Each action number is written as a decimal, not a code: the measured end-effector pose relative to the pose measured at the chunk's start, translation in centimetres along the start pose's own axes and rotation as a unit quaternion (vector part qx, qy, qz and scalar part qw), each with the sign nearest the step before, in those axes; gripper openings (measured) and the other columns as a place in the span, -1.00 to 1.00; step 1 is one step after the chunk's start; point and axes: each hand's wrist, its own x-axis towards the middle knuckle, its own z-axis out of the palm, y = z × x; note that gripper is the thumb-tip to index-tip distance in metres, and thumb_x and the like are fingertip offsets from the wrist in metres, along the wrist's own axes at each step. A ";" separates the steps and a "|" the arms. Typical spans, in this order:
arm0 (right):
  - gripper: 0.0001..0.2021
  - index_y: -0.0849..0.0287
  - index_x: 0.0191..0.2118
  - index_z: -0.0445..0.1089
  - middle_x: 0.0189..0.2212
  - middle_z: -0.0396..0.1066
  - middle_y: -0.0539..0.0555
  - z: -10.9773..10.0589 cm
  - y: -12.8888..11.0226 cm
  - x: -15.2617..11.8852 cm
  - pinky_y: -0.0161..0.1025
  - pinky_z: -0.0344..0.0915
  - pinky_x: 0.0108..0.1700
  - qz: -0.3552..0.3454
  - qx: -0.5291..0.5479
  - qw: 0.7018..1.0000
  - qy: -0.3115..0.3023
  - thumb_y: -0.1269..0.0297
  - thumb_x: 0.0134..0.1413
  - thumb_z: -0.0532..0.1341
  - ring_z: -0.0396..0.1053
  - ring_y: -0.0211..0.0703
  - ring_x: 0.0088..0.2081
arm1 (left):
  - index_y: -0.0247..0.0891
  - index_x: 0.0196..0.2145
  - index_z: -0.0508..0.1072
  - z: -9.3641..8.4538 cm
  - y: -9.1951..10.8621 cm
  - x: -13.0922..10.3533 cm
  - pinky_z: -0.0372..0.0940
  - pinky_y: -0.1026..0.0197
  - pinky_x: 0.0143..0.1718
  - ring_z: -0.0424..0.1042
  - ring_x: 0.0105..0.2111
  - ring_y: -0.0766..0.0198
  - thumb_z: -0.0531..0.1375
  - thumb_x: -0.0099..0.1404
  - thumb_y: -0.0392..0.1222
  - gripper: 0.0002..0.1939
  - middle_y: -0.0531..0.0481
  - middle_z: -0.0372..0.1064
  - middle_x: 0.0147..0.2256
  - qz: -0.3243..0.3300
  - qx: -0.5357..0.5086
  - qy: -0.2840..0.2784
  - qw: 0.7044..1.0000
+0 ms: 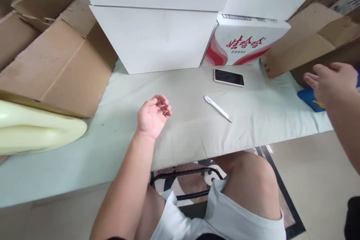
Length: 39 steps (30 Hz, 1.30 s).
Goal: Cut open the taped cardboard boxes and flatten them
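Observation:
My left hand [154, 116] rests palm up on the cloth-covered table [180, 138], its fingers loosely curled and holding nothing. To its right lies a slim white knife-like tool [216, 107] with a narrow pointed end towards the front edge. Behind that tool is a phone [229, 77] with a dark screen and a pale case, lying flat. At the far right my right hand [334, 80] is raised over a blue packet-like thing [308, 99], fingers loosely bent and slightly apart. Nothing shows in its grasp; the hand and forearm cover part of the blue thing.
Large white boxes [152, 37] stand along the back. Beside them is a white and red printed carton [244, 43]. Open cardboard boxes flank the table at left [64, 63] and right [303, 45]. A pale yellow smooth object [42, 127] lies at the left.

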 end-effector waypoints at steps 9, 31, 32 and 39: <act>-0.78 0.07 -0.27 0.41 -0.20 0.52 0.13 6.4 1.0 -3.3 -0.06 0.55 -0.16 0.026 -0.055 0.991 -0.119 0.19 0.03 0.43 0.56 -0.08 -0.21 | -0.25 -0.47 0.44 -0.5 1.9 -0.3 0.27 0.32 -0.49 0.28 -0.55 0.37 0.24 0.02 -0.17 -0.89 0.05 0.27 -0.51 0.044 -0.037 0.029 0.998; -0.45 0.13 0.13 0.30 -0.24 0.47 -0.02 40.2 -25.3 -20.4 -0.27 0.31 -0.21 -0.576 -0.208 0.654 -0.444 0.66 0.02 0.05 0.46 -0.17 -0.26 | -0.21 -0.60 0.21 -3.1 5.3 -4.4 0.03 0.18 -0.41 0.10 -0.50 0.33 0.17 0.28 -0.39 -0.66 0.09 0.11 -0.58 0.231 0.120 0.094 0.961; -0.49 0.13 0.07 0.33 -0.29 0.46 -0.03 39.7 -24.8 -20.1 -0.26 0.29 -0.22 -0.571 -0.195 0.675 -0.425 0.64 0.00 0.05 0.44 -0.17 -0.29 | -0.20 -0.59 0.22 -3.0 5.5 -5.1 0.03 0.17 -0.41 0.08 -0.50 0.32 0.17 0.27 -0.44 -0.66 0.10 0.10 -0.58 0.278 0.126 0.101 0.947; -0.77 0.09 -0.48 0.24 -0.37 0.43 0.05 32.7 -20.6 -16.2 -0.18 0.32 -0.23 -0.543 -0.113 0.747 -0.366 0.61 -0.21 0.06 0.41 -0.11 -0.29 | -0.13 -0.53 0.40 -1.5 7.5 -10.6 0.26 0.15 -0.33 0.24 -0.48 0.28 0.24 0.25 -0.34 -0.78 0.08 0.24 -0.53 0.544 0.084 0.175 0.816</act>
